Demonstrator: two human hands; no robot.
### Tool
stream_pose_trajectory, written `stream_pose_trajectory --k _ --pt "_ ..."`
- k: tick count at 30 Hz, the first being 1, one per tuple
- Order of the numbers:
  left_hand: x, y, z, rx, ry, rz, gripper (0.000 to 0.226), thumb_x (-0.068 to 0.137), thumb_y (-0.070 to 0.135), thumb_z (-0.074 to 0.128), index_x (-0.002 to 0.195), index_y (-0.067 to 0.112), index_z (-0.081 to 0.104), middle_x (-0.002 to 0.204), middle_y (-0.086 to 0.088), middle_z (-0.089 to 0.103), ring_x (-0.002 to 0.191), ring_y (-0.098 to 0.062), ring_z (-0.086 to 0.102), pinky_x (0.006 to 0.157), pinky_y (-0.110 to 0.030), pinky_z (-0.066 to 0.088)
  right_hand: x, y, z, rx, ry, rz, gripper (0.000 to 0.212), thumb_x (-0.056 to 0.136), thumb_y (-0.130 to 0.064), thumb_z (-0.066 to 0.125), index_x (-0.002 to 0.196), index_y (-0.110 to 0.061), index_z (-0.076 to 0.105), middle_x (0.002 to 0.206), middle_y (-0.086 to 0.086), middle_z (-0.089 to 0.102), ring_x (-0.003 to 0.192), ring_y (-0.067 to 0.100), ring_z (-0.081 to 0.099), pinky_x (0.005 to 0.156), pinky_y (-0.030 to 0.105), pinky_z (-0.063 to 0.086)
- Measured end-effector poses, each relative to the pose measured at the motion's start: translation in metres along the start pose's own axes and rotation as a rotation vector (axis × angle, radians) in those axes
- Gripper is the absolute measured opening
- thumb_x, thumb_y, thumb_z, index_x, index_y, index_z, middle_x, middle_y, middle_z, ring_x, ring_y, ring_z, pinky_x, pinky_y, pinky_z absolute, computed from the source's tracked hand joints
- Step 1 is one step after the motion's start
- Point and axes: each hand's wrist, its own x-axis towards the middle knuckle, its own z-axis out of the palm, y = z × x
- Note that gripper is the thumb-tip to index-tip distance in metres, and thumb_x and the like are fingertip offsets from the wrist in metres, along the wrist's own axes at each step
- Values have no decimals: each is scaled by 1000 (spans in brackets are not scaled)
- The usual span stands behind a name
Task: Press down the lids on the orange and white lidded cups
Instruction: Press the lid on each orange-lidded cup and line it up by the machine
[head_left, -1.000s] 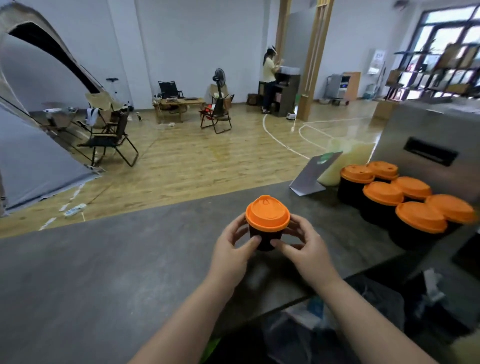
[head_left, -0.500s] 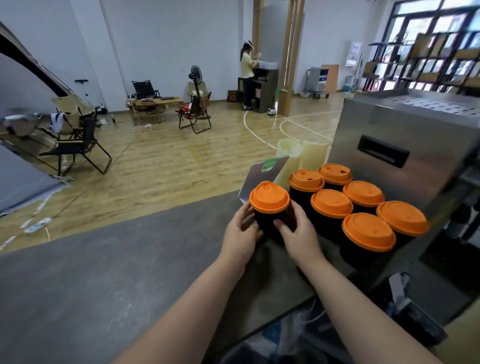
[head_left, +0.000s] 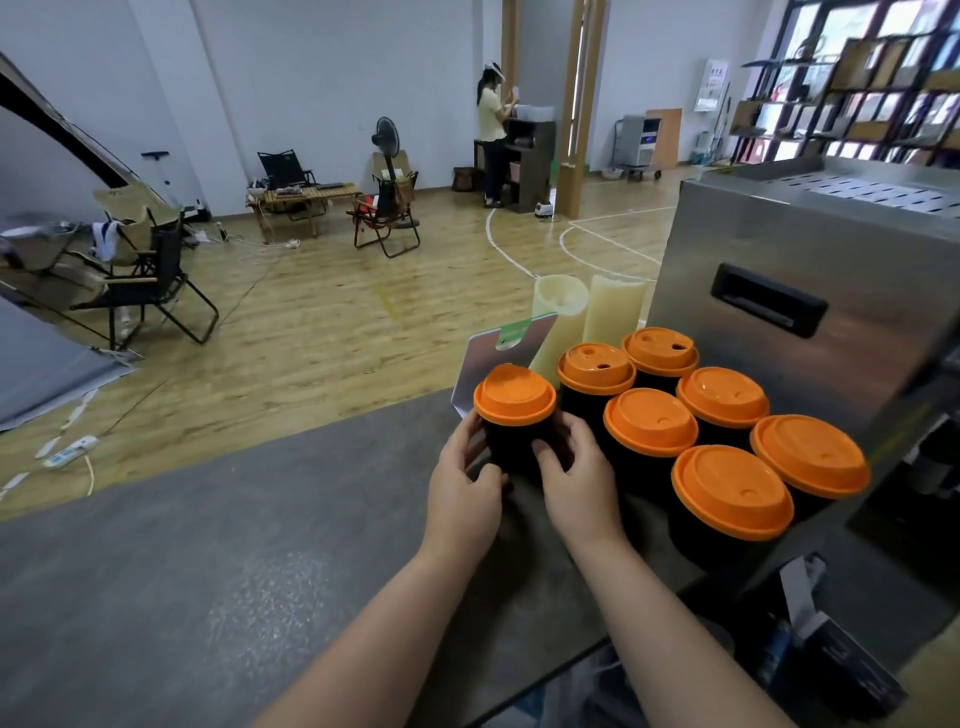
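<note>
The left hand (head_left: 462, 493) and right hand (head_left: 576, 483) gripped a black cup (head_left: 511, 449) from either side, its orange lid (head_left: 514, 400) on top, at the gray counter (head_left: 208, 571). Six more lidded cups (head_left: 649, 421) stood clustered just right of the right hand. The lids hid all contents.

The orange lids (head_left: 649, 418) look like smooth plastic with a soft gloss, and the cup (head_left: 511, 444) under the leftmost one has dark, matt walls. The counter (head_left: 208, 571) is a grey, matt, faintly speckled slab, while the box (head_left: 753, 249) on it is brushed metal with a dull sheen. The floor (head_left: 311, 322) is lightly glossy wood planking.
</note>
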Motion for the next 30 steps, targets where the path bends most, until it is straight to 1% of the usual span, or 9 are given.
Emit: stream_pose_trajectory --k 6,9,11,14,16,19,25,28,30 --pt "-1 0 -1 -13 4 -2 65 82 1 47 122 52 53 124 24 62 118 3 58 84 -30 60 -2 1 -1 -45 28 5 36 94 -11 67 129 -17 61 123 2 68 115 18 63 92 28 49" --pt "-2 3 -2 -35 11 -26 61 87 -5 47 127 41 53 120 26 60 114 4 58 80 -26 60 -6 -1 -2 -67 67 -11 24 91 -10 71 113 -15 65 110 1 70 102 17 65 87 31 52" --pt "-3 8 -7 -75 22 -98 53 91 -6 46 131 28 54 123 14 59 114 -2 58 81 -26 59 -10 -3 -3 -84 105 -53 13 89 -11 73 96 -16 64 94 -1 69 89 16 65 77 29 52" --pt "-7 17 -32 -165 -10 -250 34 96 -5 47 118 15 62 119 -2 64 106 -14 64 72 -26 60 -21 -9 -5 -107 100 -127 15 90 -16 72 80 -21 61 77 -6 66 76 8 62 65 21 46" --pt "-17 22 -67 -195 -55 -279 33 95 -5 49 117 15 62 100 -6 71 81 -13 70 61 -25 58 -36 -16 1 -92 60 -141 20 91 -17 71 75 -23 61 70 -4 66 70 8 62 62 20 46" --pt "-37 26 -141 -146 -101 -285 37 94 -3 52 119 24 56 73 -4 71 59 -14 63 50 -29 53 -66 -37 31 -64 -66 -146 18 91 -18 69 75 -22 63 68 -1 67 66 14 64 64 33 51" --pt "-90 41 -310 52 -36 -259 23 98 -3 49 108 9 65 68 1 69 54 -8 60 48 -23 48 -136 -109 144 30 -309 -190 17 91 -14 67 77 -22 65 71 2 69 70 23 67 68 43 55" --pt "-127 52 -392 68 50 -268 23 99 -2 47 102 9 67 74 -3 67 57 -8 61 53 -23 47 -183 -146 209 66 -422 -195 17 92 -12 67 78 -22 65 72 2 70 69 21 67 68 37 55" --pt "-153 58 -443 74 105 -270 22 100 -2 46 103 7 66 76 -4 66 59 -10 60 53 -22 47 -216 -170 251 74 -497 -205 18 93 -12 66 78 -23 65 72 0 71 68 15 68 64 27 54"
